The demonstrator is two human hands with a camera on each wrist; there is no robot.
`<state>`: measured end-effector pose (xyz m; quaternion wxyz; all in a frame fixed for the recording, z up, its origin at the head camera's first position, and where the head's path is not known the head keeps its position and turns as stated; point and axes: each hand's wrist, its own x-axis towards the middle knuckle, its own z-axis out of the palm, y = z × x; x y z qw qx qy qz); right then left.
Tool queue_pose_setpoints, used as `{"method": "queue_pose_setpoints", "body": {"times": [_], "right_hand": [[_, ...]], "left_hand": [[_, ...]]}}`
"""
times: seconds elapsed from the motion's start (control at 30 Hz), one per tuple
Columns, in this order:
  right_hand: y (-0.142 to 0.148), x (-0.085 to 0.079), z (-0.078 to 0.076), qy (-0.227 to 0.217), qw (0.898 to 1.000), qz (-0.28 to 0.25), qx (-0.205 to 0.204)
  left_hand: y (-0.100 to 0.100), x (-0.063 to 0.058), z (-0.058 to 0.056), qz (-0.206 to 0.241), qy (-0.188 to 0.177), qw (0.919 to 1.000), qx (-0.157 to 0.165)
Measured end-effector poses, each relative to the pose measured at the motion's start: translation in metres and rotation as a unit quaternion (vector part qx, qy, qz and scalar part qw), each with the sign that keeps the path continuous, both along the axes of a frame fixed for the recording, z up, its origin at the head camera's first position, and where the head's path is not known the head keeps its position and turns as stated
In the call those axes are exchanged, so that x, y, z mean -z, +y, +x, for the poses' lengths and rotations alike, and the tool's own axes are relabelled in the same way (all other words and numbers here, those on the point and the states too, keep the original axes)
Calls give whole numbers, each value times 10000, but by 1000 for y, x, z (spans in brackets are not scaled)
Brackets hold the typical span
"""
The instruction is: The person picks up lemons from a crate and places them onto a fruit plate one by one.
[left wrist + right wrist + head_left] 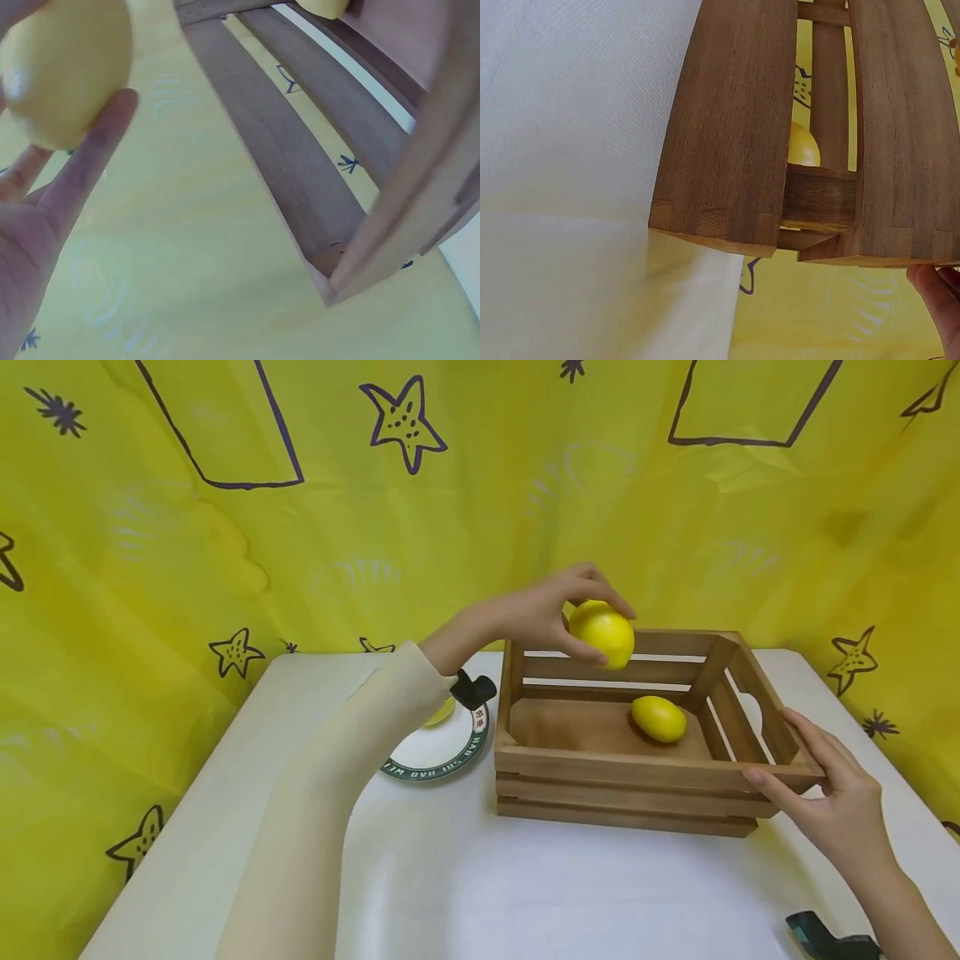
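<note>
- One round yellow lemon (602,635) is pinched in the left hand (551,612) above a slatted brown wooden crate (622,768).
- The right hand (847,793) grips the crate's front right corner.
- Another oval yellow lemon (659,719) lies on the crate's floor, nearer its right edge.
</note>
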<state>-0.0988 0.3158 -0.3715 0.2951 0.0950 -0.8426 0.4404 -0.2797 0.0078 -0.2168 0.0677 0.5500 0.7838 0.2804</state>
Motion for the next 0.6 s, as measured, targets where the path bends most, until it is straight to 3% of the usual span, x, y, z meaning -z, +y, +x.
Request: {"method": "queue_pose_setpoints", "body": {"times": [0.2,0.3,0.43,0.6], "right_hand": [[2,0,0,105,9999,42,38],[4,0,1,16,10000,52,80],[3,1,0,-57,9999,59,98],[0,2,0,-43,9999,43,102]], "left_hand": [[-18,0,17,915,-239,9953,-187],[-26,4,25,1446,86,9888,-369],[-41,13,33,2146,629,9716,-768],[-63,29,44,2882,721,9459,-1306]]}}
